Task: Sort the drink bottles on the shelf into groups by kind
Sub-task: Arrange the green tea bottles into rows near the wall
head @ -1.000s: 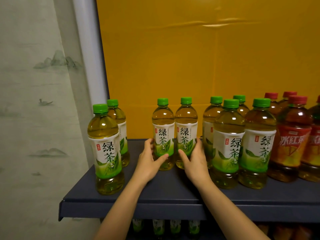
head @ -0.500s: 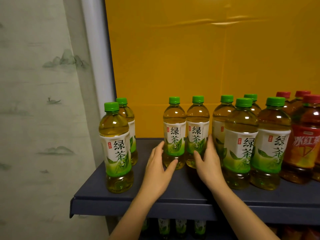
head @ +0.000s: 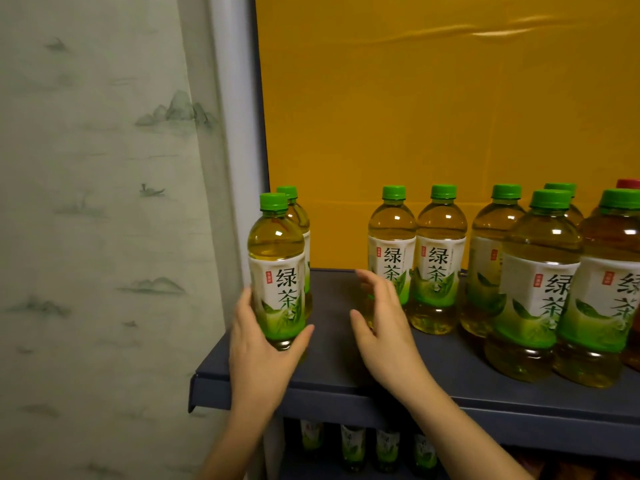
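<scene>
Several green tea bottles with green caps stand on a dark blue shelf (head: 332, 382). My left hand (head: 261, 351) grips the front left green tea bottle (head: 277, 268) low on its body, near the shelf's left edge. Another green tea bottle (head: 300, 216) stands right behind it. My right hand (head: 384, 320) hovers open over the bare shelf, just left of a pair of green tea bottles (head: 415, 258), holding nothing. More green tea bottles (head: 540, 282) crowd the right side. A red cap (head: 628, 183) of a red tea bottle peeks out at the far right.
A yellow panel (head: 433, 116) backs the shelf. A white post (head: 228, 168) and a curtain (head: 97, 220) with mountain prints lie to the left. More bottles (head: 353, 448) stand on a lower shelf.
Both hands left the middle pair of green tea bottles. My left hand moved left and took hold of the front left bottle. My right hand drew back, open. The view shifted left.
</scene>
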Demonstrator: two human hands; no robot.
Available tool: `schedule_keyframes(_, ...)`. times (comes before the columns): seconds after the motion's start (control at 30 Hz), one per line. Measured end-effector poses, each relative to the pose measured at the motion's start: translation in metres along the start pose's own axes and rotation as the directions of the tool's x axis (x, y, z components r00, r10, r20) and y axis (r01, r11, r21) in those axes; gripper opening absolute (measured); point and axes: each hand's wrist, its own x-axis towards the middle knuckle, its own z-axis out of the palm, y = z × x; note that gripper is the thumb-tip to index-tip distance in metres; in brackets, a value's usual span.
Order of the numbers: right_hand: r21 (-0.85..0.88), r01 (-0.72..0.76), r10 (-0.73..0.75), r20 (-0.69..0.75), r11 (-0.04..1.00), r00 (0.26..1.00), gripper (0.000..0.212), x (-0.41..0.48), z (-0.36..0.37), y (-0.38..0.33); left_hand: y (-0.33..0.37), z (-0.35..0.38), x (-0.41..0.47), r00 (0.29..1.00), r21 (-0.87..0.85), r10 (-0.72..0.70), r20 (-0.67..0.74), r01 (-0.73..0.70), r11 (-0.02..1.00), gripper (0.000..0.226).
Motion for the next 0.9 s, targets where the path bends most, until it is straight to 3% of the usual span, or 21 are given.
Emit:
schedule_keyframes(0.07,0.001,-0.059,0.058,0.080,0.998,0.995,0.055,0.018,0.015,0.003,-0.006,-0.002,0.004,0.995,-0.070,-0.056,0.079,0.062,0.996,0.069)
schedule_keyframes(0.13,0.014,-0.135,0.132,0.136,0.991,0.982,0.061,0.036,0.029,0.006,-0.009,-0.006,0.006,0.997,-0.106,-0.055,0.057,0.061,0.993,0.057)
schedule_keyframes(0.4,0.102,-0.284,0.262,0.192,0.953,0.946,0.094,0.079,0.083,0.003,-0.016,-0.015,0.013,0.997,-0.159,-0.076,0.004,0.076,0.984,0.052)
schedule_keyframes(0.6,0.101,-0.320,0.313,0.083,0.942,0.946,0.065,0.080,0.107,-0.002,-0.020,-0.015,0.014,0.999,-0.173,-0.051,0.016,0.053,0.984,0.053)
schedule_keyframes(0.9,0.077,-0.274,0.268,0.072,0.959,0.961,0.069,0.046,0.069,-0.001,-0.025,-0.017,0.012,0.999,-0.151,-0.001,0.035,0.006,0.989,0.057)
